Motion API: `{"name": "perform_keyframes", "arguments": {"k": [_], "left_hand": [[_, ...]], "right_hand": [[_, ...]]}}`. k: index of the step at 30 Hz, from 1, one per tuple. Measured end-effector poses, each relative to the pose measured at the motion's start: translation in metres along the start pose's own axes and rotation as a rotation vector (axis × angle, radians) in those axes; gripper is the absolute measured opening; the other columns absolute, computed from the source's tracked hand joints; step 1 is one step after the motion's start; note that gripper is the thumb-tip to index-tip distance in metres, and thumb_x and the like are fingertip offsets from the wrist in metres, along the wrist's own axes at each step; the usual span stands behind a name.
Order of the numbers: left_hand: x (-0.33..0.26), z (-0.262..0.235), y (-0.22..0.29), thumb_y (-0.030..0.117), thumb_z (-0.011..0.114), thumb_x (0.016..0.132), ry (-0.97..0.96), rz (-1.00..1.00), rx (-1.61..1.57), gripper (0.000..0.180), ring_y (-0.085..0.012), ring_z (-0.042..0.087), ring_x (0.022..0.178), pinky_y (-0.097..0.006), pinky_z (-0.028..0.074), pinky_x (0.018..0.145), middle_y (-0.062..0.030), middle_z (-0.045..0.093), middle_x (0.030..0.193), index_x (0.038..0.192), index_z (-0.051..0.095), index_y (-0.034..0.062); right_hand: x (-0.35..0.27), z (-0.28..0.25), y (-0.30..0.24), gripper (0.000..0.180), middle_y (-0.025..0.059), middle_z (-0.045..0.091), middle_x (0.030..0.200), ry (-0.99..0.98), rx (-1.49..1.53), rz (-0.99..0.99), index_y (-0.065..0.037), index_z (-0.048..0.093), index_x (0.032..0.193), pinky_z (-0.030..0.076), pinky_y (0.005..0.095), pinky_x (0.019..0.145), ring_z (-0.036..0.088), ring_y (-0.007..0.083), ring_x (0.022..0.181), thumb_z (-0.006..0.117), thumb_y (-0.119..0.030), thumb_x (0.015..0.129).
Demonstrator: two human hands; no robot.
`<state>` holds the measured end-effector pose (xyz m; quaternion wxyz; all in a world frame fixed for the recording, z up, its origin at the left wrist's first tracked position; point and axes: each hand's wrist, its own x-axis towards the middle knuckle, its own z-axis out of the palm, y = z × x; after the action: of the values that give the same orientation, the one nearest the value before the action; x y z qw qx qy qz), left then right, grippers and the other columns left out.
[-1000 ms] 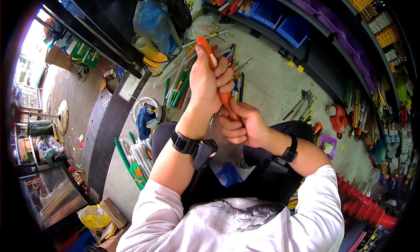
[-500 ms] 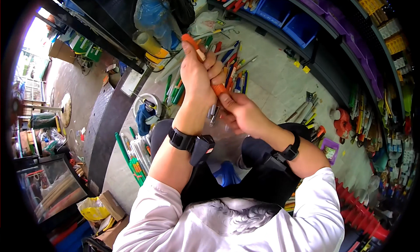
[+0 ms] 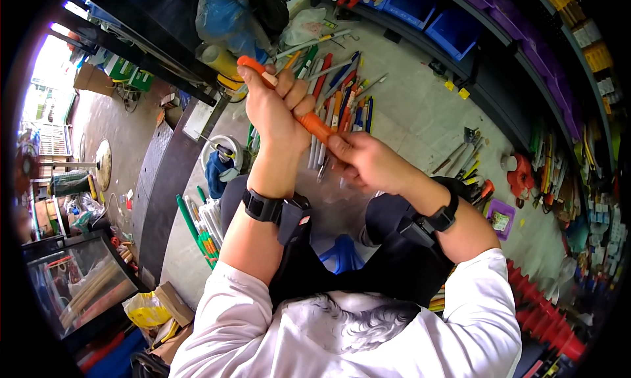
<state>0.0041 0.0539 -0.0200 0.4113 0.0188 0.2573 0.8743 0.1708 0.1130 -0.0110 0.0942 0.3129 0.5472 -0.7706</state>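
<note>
the orange tool handle (image 3: 309,118) sits just above the middle of the frame, slanting from upper left down to the right; compared with a second ago it has tipped from nearly upright to this slant and its lower end is now covered, so the work looks to have gone from holding it up to gripping it at both ends; the left hand (image 3: 276,112) is wrapped closed round the upper part, fingers curled over, forearm rising from the lower centre with a black wrist strap (image 3: 263,206); the right hand (image 3: 368,161) is closed on the lower end, thumb on top, its forearm coming in from the right; behind them a row of coloured tools (image 3: 342,109) lies on the pale floor (image 3: 420,115); blue bins (image 3: 434,17) on shelves at the top.
</note>
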Motion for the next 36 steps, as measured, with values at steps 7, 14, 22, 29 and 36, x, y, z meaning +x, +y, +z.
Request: {"name": "perform_keyframes", "arguments": {"k": [7,14,22,29,36], "left_hand": [[0.008,-0.005,-0.002,0.057,0.038,0.104,0.230,0.122,0.132,0.045,-0.0085,0.025,0.051,-0.025,0.020,0.044,0.0047,0.029,0.063,0.086,0.043,0.0165],[0.038,-0.044,0.057,0.058,0.033,0.105,-0.233,0.098,-0.249,0.048,-0.0078,0.026,0.051,-0.024,0.022,0.043,0.0052,0.027,0.062,0.086,0.045,0.0151],[0.033,-0.040,0.073,0.049,0.042,0.105,0.096,0.375,-0.119,0.038,-0.0089,0.036,0.055,-0.023,0.032,0.049,0.0029,0.041,0.068,0.088,0.044,0.0158],[0.002,-0.006,0.032,0.032,0.060,0.100,-0.293,0.099,0.341,0.029,-0.0061,0.042,0.059,-0.021,0.035,0.046,-0.0021,0.059,0.092,0.112,0.057,0.0057],[-0.018,0.002,0.001,0.028,0.065,0.098,-0.284,-0.044,0.783,0.029,-0.0108,0.056,0.065,-0.022,0.039,0.045,-0.0108,0.070,0.096,0.107,0.061,0.0003]], "right_hand": [[-0.002,0.015,0.015,0.033,0.0218,0.060,0.060,0.547,-1.064,-0.548,0.001,0.056,0.094,0.046,0.0508,0.048,0.060,0.0403,0.050,0.056,-0.032,0.100],[0.007,-0.028,0.018,0.048,0.0044,0.051,0.064,-0.476,0.325,0.177,-0.002,0.057,0.088,0.037,0.0362,0.048,0.046,0.0184,0.051,0.051,-0.047,0.102],[-0.008,-0.006,0.029,0.036,0.0091,0.054,0.068,0.154,-0.448,-0.409,-0.002,0.058,0.091,0.041,0.0372,0.059,0.053,0.0210,0.061,0.052,-0.036,0.103],[-0.003,-0.017,0.030,0.042,-0.0017,0.048,0.068,0.130,-0.082,-0.576,-0.003,0.058,0.105,0.040,0.0273,0.055,0.046,0.0078,0.060,0.048,-0.044,0.105],[0.004,-0.019,0.025,0.046,-0.0029,0.048,0.069,0.069,0.009,-0.531,-0.003,0.059,0.117,0.041,0.0234,0.055,0.045,0.0061,0.058,0.047,-0.046,0.105]]}}
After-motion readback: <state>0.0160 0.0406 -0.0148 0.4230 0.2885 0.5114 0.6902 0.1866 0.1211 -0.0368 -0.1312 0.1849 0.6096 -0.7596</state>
